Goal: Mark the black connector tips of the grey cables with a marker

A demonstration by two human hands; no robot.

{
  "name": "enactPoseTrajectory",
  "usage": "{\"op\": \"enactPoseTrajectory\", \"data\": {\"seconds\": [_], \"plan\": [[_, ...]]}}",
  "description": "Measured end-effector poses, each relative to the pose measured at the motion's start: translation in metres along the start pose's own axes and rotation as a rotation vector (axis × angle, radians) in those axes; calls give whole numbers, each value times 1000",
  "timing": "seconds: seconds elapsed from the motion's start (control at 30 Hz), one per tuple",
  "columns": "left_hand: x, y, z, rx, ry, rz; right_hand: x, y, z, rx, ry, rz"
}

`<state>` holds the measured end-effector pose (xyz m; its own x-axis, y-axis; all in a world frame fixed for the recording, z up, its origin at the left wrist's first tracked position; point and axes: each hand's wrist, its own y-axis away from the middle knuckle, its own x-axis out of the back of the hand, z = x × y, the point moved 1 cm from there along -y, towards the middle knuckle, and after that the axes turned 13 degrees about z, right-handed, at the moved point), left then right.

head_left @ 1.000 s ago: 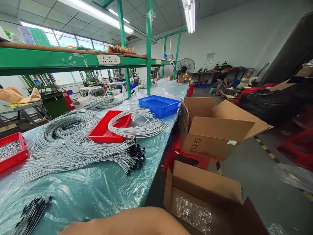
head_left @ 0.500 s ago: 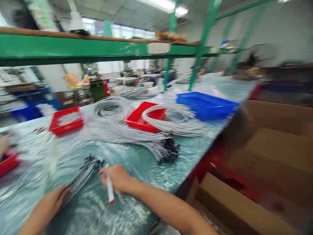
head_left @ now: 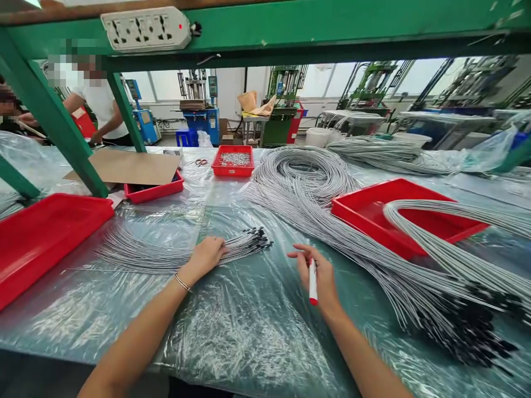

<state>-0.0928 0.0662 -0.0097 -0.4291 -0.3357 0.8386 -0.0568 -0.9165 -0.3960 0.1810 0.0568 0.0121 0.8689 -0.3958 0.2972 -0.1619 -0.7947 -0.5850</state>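
Note:
My left hand (head_left: 208,253), with a bracelet at the wrist, is closed over a bundle of thin grey cables (head_left: 145,255) lying on the plastic-covered table. Black tips (head_left: 259,237) fan out from the bundle just to the right of this hand. To the right, apart from the tips, my right hand (head_left: 323,276) holds a white marker pen (head_left: 312,282) in its palm, red end towards me. Its index finger and thumb reach out to the left. A larger heap of grey cables (head_left: 332,221) lies beyond the right hand, with black ends (head_left: 468,326) at the near right.
Red trays stand at the left (head_left: 50,232) and at the right (head_left: 381,193). A small red tray (head_left: 233,170) holds small metal parts, near red-handled scissors (head_left: 201,162). Cardboard (head_left: 133,166) covers another red tray. A green beam (head_left: 332,27) carries a power strip (head_left: 145,30). A person (head_left: 103,105) stands back left.
My view has swung to the left, bringing the left red tray and power strip in. The left hand stays on the cable bundle. The marker pen remains in the right hand, now farther from the tips.

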Motion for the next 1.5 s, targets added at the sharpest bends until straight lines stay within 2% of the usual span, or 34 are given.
{"op": "enactPoseTrajectory", "data": {"seconds": [0.13, 0.27, 0.33, 0.43, 0.57, 0.63, 0.67, 0.77, 0.83, 0.93, 1.07, 1.13, 1.27, 1.4, 1.5], "plan": [[7, -4, -2, 28, 60, 36, -1, -2, 5, -4, 2, 34], [25, -2, -1, 37, 230, -30, 0, -4, 7, -32, -27, 43], [33, 0, 0, 72, 368, -120, -1, -4, 9, -67, -38, 36], [41, 5, 3, 86, 499, -363, -3, -6, 9, -110, -94, 36], [47, 12, 16, 6, 549, -648, -12, -6, -11, -363, -374, 34], [47, 14, 27, -50, 527, -705, -22, -2, -29, -442, -503, -57], [47, 14, 34, -80, 510, -720, -28, 0, -38, -426, -517, -119], [43, 14, 57, -139, 531, -773, -44, 8, -59, -245, -408, -305], [41, 15, 69, -97, 599, -829, -49, 9, -63, -149, -365, -396], [35, 19, 76, -15, 688, -848, -47, 4, -59, -110, -347, -421], [16, 26, 67, 60, 879, -865, -30, -7, -42, -209, -310, -322], [4, 27, 62, 87, 937, -820, -20, -9, -32, -271, -358, -288], [-13, 29, 62, 140, 893, -765, 0, -10, -16, -216, -504, -147], [-11, 28, 66, 200, 804, -692, 6, -7, -2, -241, -508, -195], [-5, 25, 69, 170, 790, -711, -1, -4, 9, -330, -507, -192]]}}
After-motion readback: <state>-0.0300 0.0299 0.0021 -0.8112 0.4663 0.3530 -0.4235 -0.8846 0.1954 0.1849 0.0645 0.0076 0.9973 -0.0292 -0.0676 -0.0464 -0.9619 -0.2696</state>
